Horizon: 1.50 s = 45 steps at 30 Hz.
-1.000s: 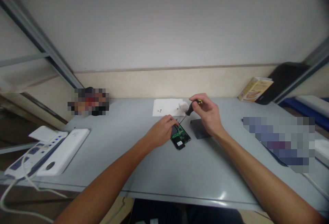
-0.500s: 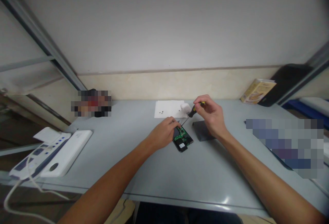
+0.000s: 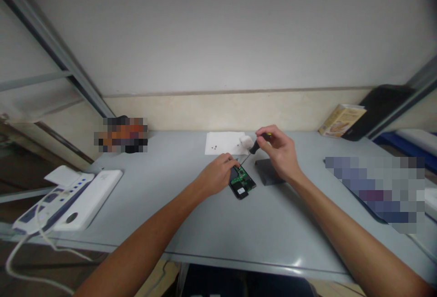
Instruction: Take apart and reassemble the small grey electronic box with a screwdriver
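Note:
In the middle of the table lies a small device with a bare green circuit board (image 3: 243, 179) and a black part bearing a white label. My left hand (image 3: 217, 174) grips its far left side, fingers closed on the edge. A screwdriver (image 3: 255, 147) with a black and yellow handle is pinched in my right hand (image 3: 280, 152); its thin shaft slants down to the board's far end, near my left fingertips. Partly under my right hand rests a dark grey flat cover (image 3: 268, 173). Several tiny dark screws (image 3: 214, 147) lie on a white paper sheet (image 3: 225, 138) behind the board.
A crumpled white piece (image 3: 246, 141) sits on the paper's right side. At left are a power strip (image 3: 51, 206) and a white flat box (image 3: 92, 201) with cables. A yellow box (image 3: 342, 121) leans at the back right. Blurred items lie at both sides of the table (image 3: 164, 224).
The view has shifted slightly. Both hands stay almost in place, with the screwdriver still at the board's far end.

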Each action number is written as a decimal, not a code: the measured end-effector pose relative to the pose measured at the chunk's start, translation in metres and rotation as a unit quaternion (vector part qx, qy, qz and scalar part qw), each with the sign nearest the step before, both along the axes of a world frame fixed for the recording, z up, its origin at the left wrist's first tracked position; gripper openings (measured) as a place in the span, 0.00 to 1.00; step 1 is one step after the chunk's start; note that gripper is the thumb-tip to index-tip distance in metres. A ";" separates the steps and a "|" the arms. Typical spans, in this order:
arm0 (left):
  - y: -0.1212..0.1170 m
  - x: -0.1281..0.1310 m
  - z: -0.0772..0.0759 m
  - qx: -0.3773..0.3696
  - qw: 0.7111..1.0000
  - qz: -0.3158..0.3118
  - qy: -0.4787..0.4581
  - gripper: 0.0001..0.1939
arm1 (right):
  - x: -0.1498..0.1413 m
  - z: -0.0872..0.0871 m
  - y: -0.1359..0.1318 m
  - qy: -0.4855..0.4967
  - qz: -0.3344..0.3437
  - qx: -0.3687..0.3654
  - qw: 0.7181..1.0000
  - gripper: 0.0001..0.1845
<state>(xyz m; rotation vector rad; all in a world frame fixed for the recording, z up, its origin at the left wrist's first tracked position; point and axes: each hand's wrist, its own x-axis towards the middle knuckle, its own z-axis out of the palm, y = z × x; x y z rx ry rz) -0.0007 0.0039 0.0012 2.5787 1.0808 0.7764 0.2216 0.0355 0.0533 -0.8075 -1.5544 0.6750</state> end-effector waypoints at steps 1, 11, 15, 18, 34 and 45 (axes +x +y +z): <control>0.000 0.000 0.000 0.001 1.000 0.001 0.001 0.20 | 0.000 0.000 0.000 -0.005 0.005 -0.001 1.000 0.08; 0.000 0.000 0.002 0.002 1.000 0.003 0.012 0.18 | -0.002 0.000 -0.002 0.018 0.021 -0.016 0.999 0.10; -0.001 0.000 0.003 -0.003 1.000 0.003 0.007 0.19 | 0.000 0.003 -0.002 0.002 0.021 -0.015 1.000 0.10; -0.002 0.000 0.004 -0.007 1.000 0.003 0.001 0.19 | 0.000 0.003 -0.001 0.018 0.056 -0.035 0.998 0.13; -0.001 0.000 0.002 -0.010 1.000 0.002 0.001 0.18 | 0.001 0.002 0.000 0.025 0.070 -0.040 0.996 0.13; -0.001 0.000 0.000 -0.003 1.000 0.003 0.000 0.18 | 0.001 0.000 0.002 0.026 0.055 -0.038 0.997 0.14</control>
